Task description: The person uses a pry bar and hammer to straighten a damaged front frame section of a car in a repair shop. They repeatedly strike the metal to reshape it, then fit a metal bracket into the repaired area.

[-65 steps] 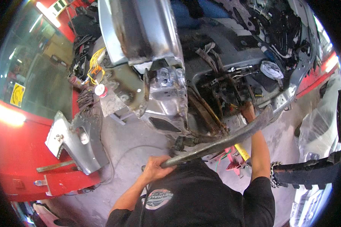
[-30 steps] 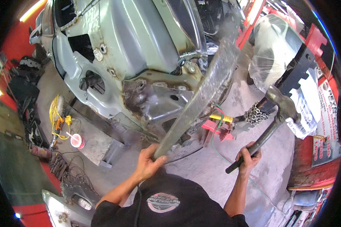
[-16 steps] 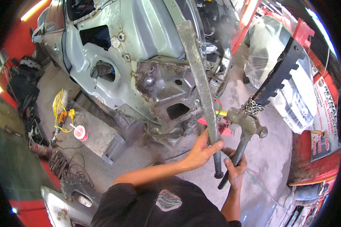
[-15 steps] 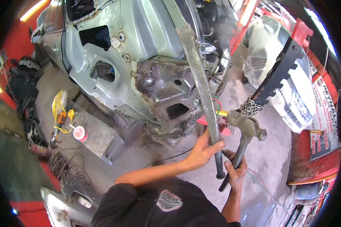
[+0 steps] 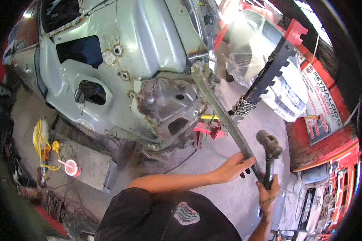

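Note:
A long flat metal bar (image 5: 225,114) slants from my hands up to the corner of a bare grey-green car body (image 5: 157,36). Its far end overlaps the edge by a rusty, welded panel (image 5: 161,98); contact there is hard to judge. Near the bar's lower part, my left hand (image 5: 232,168) is closed around it, thumb along the top. My right hand (image 5: 268,193) grips the handle of a ball-peen hammer (image 5: 270,145), its head upward. The bar's lower end passes close to the right hand, and whether those fingers touch it is hidden.
A black notched post (image 5: 269,72) with a chain (image 5: 244,106) around it stands beyond the bar. Red metal stand parts (image 5: 209,129) sit under the car. At left, a grey bench (image 5: 90,160) bears a white-and-red cup (image 5: 72,168) and a yellow-corded power tool (image 5: 46,154). A plastic-covered car (image 5: 253,52) stands behind.
The bar's far end has come down to the car body's corner. Both hands have shifted right, and the hammer is lower and more upright. The view has shifted too.

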The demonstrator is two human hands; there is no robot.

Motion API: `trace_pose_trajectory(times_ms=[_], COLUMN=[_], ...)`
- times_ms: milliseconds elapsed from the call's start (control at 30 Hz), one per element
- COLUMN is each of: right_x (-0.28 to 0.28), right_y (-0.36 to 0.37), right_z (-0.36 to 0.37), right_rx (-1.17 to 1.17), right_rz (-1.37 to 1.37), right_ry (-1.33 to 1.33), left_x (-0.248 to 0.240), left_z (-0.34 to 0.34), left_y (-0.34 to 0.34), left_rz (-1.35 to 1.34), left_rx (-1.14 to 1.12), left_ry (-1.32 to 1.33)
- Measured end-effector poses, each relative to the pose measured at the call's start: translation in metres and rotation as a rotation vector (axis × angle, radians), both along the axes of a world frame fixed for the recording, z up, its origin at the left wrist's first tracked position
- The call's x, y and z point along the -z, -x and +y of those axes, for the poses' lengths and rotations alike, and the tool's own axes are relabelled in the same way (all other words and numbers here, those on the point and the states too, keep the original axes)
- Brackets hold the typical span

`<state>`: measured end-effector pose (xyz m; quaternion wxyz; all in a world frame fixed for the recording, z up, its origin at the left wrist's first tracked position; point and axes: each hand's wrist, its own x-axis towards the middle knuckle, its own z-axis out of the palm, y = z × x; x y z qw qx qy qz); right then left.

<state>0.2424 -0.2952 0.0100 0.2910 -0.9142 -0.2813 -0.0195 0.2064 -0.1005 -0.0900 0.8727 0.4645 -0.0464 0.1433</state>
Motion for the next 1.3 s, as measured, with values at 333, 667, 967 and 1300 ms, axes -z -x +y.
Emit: trace_pose_trajectory(times_ms=[333,667,967,1300], right_x=[-0.093,-0.155,-0.158,-0.154], right_y=[0.047,0.042,-0.006,-0.058], right_z=[0.05,0.087,0.091,0.085], right_rx=[0.053,-0.037,-0.089,-0.194], right_rz=[-0.443,-0.615,-0.42,-0.457], right_ry=[0.243,0.417,0.349,0.269], left_x=[-0.062,-0.099,-0.118,-0.131], left_z=[0.068,0.097,0.121,0.126], left_y=[0.008,-0.001,0.016,-0.067], left_rz=[-0.173,-0.177,-0.848,-0.509], left_rx=[0.324,0.453,-0.854,-0.754], left_ry=[-0.084,-0.116,-0.915,-1.58])
